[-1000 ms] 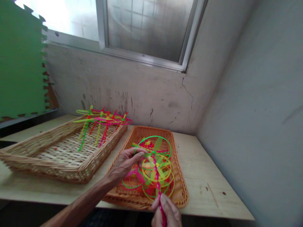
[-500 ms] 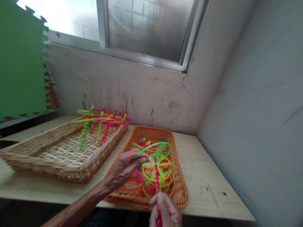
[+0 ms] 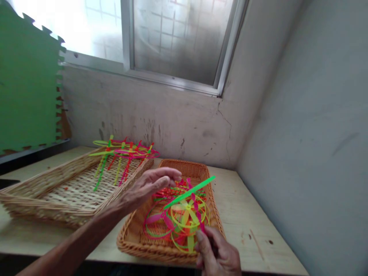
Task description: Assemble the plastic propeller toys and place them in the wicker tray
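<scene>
My right hand pinches the pink twisted stem of a neon plastic flying propeller toy low over an orange wicker basket. The toy has yellow and green rings, and a green ring now shows edge-on as a thin bar. My left hand hovers with its fingers apart just left of the toy, apparently not touching it. More tangled neon toys lie in the orange wicker basket beneath. The lower part of the held stem is hidden by my right fingers.
A paler, wider wicker tray stands to the left on a light wooden table, holding several neon toys at its far end. Concrete walls rise behind and to the right. A green foam mat stands at the left.
My left hand has lifted off the toy and its fingers have opened. The toy has tilted, turning its green ring edge-on. My right hand has moved right, and the view has shifted slightly.
</scene>
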The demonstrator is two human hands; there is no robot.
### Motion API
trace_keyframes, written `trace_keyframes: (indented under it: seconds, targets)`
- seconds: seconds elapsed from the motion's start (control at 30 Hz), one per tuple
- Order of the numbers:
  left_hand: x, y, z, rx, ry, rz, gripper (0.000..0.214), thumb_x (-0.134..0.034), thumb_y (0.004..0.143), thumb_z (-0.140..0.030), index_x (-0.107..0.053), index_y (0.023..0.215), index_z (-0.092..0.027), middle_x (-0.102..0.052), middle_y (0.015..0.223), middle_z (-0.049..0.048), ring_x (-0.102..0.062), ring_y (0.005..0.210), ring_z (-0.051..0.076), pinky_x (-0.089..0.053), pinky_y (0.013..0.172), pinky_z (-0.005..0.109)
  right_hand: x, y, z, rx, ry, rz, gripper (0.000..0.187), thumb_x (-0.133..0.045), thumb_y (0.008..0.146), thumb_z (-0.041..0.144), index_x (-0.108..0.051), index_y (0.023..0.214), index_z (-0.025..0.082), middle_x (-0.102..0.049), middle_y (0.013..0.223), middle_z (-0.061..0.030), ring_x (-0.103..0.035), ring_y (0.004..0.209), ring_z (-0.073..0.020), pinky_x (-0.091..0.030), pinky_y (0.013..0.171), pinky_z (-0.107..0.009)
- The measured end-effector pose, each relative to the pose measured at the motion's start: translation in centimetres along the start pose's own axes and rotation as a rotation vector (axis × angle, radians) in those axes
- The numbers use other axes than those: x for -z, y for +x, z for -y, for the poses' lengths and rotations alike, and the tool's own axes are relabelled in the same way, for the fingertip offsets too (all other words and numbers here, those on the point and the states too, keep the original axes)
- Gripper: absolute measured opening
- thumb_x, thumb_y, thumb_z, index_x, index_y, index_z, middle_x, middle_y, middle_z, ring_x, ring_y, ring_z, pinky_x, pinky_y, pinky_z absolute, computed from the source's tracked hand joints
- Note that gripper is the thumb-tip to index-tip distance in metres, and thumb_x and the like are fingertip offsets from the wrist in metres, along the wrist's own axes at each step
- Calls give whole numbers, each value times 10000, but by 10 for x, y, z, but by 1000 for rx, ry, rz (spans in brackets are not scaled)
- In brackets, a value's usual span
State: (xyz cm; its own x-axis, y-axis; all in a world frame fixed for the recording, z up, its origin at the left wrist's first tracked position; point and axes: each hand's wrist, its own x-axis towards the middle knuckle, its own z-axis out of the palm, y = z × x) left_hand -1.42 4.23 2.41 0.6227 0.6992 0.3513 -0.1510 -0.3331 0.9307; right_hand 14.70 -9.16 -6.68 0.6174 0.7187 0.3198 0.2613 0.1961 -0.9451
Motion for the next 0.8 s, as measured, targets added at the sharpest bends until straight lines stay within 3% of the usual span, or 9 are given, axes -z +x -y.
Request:
trace_keyframes:
  seconds: [0.17,0.33,0.43,0.5,0.6,0.67,0.8]
  targets:
    - [-10,29,-15,55,-70,51,321,-701,673,-327,-681,945,-156,-642,743,26,-559,643,128,-431,602,228,2,15,9,167,-51,67,221,-618,739,434,-699,710,230,-562,477,39,-458,340,-60,-351,361,-160]
    - [-11,37,-13,25,-16,82,236,-695,678,-317,-678,822,-131,-598,605,5,-512,512,99,-411,508,209,1,27,6,230,-136,159,239,-551,816,397,-691,731,223,-550,509,42,-480,397,-69,-383,402,-162]
    - [-7,41,-7,9,71,111,221,-660,719,-328,-640,802,-124,-559,556,-12,-493,480,87,-398,468,189,1,42,3,366,-292,211,262,-489,872,353,-687,799,197,-601,567,26,-545,456,-87,-437,448,-171]
    - [-3,45,-3,-27,165,108,214,-627,751,-334,-609,771,-122,-542,550,-21,-484,476,78,-395,463,179,0,50,2,548,-393,122,268,-462,892,324,-678,890,166,-682,732,-27,-639,629,-129,-508,587,-205]
    - [5,54,1,-98,334,51,206,-583,784,-324,-585,743,-122,-523,549,-29,-475,479,70,-390,463,170,-6,50,-4,766,-511,-143,323,-453,901,316,-623,1047,83,-684,957,-129,-645,888,-201,-517,773,-296]
    - [11,60,-1,-145,411,-30,191,-577,779,-306,-583,732,-121,-510,538,-33,-468,471,67,-382,453,165,-12,42,-13,812,-536,-218,311,-438,911,296,-623,1009,66,-690,895,-137,-654,837,-188,-518,746,-281]
    - [22,71,-13,-258,452,-221,174,-601,738,-291,-579,721,-119,-516,524,-33,-467,451,65,-369,429,155,-23,20,-35,827,-613,-154,367,-329,955,243,-650,849,102,-710,715,-85,-675,608,-132,-495,582,-193]
